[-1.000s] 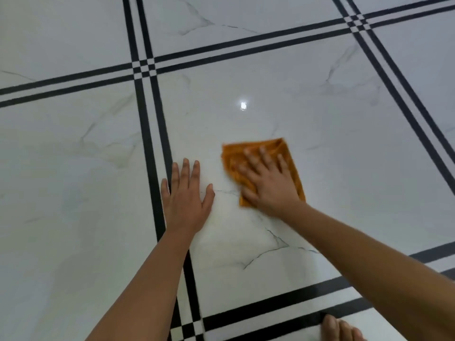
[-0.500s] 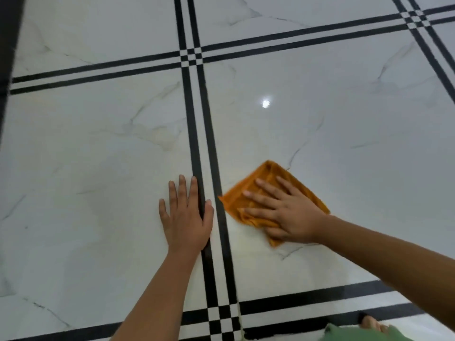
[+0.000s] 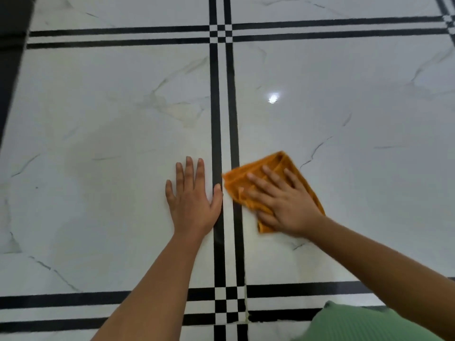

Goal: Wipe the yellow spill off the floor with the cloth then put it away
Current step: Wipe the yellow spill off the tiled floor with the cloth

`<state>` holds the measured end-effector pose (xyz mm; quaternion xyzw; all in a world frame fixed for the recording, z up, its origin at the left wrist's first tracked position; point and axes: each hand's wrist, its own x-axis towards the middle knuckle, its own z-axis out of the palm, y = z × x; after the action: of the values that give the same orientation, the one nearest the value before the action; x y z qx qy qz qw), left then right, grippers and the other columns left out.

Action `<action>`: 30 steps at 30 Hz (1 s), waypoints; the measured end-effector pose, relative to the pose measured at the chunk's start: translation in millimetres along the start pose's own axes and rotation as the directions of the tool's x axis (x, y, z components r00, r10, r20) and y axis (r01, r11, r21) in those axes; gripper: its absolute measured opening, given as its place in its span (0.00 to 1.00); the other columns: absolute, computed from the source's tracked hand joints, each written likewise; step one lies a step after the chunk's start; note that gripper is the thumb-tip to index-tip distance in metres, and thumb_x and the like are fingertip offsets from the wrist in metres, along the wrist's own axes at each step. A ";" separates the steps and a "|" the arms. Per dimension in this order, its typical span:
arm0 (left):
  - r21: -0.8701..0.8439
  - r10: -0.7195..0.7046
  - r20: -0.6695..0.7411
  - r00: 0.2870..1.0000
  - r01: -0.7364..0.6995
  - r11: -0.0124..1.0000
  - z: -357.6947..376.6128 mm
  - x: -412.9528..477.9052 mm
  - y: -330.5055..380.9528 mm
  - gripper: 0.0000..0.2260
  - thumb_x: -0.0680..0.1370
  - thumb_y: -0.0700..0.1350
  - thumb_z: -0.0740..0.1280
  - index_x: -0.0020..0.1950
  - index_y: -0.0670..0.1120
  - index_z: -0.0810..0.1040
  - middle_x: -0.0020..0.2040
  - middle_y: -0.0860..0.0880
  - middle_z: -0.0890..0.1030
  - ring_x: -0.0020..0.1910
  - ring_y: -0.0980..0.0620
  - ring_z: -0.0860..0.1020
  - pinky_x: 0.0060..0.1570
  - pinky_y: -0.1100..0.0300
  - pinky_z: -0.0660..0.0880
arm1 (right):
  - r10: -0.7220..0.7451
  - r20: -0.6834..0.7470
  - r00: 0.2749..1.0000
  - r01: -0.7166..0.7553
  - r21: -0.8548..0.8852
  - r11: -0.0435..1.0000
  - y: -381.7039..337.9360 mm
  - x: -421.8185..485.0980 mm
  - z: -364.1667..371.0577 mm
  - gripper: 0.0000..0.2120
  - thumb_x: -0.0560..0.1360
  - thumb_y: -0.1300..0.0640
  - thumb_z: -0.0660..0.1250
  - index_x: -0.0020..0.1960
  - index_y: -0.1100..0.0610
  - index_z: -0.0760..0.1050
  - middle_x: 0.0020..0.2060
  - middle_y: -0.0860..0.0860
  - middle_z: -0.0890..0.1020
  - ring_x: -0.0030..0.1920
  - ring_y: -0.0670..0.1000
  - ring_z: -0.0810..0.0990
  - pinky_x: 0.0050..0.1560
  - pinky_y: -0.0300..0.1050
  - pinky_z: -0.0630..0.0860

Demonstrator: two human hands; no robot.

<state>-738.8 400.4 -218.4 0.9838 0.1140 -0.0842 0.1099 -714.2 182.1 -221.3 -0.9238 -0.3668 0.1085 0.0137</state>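
An orange cloth (image 3: 272, 163) lies on the white marble floor (image 3: 357, 134), just right of the double black stripe (image 3: 216, 124). My right hand (image 3: 285, 205) presses flat on the cloth with spread fingers, covering its near half. My left hand (image 3: 194, 203) rests palm-down on the bare tile just left of the stripe, holding nothing; its thumb almost touches the cloth's left corner. A thin pale yellow streak (image 3: 245, 289) runs along the tile seam below the cloth. I see no other yellow on the floor.
My knee in green fabric (image 3: 357, 323) fills the bottom right corner. A dark strip (image 3: 9, 52) borders the floor at the far left. Black stripes cross near the bottom (image 3: 226, 306) and at the top (image 3: 221, 33). A lamp reflection (image 3: 273, 97) glints beyond the cloth.
My right hand has slid the cloth left and toward me, up to the black stripes, turning it. The left hand has stayed planted while the view shifted.
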 end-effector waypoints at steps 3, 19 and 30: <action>0.007 -0.010 0.004 1.000 0.009 1.000 -3.5 3.0 -2.3 0.31 0.75 0.60 0.45 0.77 0.51 0.46 0.78 0.48 0.46 0.76 0.48 0.43 0.71 0.46 0.42 | 0.354 0.000 0.935 -0.353 0.075 0.933 23.6 59.3 -16.3 0.31 0.74 0.35 0.33 0.74 0.42 0.39 0.76 0.47 0.44 0.76 0.55 0.40 0.72 0.59 0.39; 0.056 -0.057 -0.053 0.997 0.060 0.997 -18.8 79.0 -37.5 0.32 0.75 0.60 0.42 0.77 0.50 0.45 0.78 0.48 0.46 0.76 0.47 0.44 0.71 0.45 0.43 | 0.164 -0.012 0.986 -0.163 0.082 0.983 12.0 114.2 -23.4 0.27 0.77 0.37 0.41 0.75 0.41 0.44 0.76 0.47 0.47 0.76 0.54 0.41 0.72 0.58 0.39; 0.064 -0.041 -0.070 0.997 0.045 0.997 -20.1 78.8 -52.5 0.31 0.75 0.60 0.41 0.76 0.51 0.44 0.78 0.49 0.46 0.76 0.48 0.43 0.71 0.47 0.41 | 0.195 -0.022 0.981 -0.193 0.073 0.979 2.2 157.3 -31.5 0.30 0.76 0.36 0.35 0.75 0.44 0.44 0.77 0.48 0.47 0.76 0.55 0.41 0.72 0.60 0.40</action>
<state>-673.2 471.3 -224.4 0.9865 0.1359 -0.0565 0.0718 -594.9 289.2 -220.7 -0.9556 -0.2709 0.1089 0.0407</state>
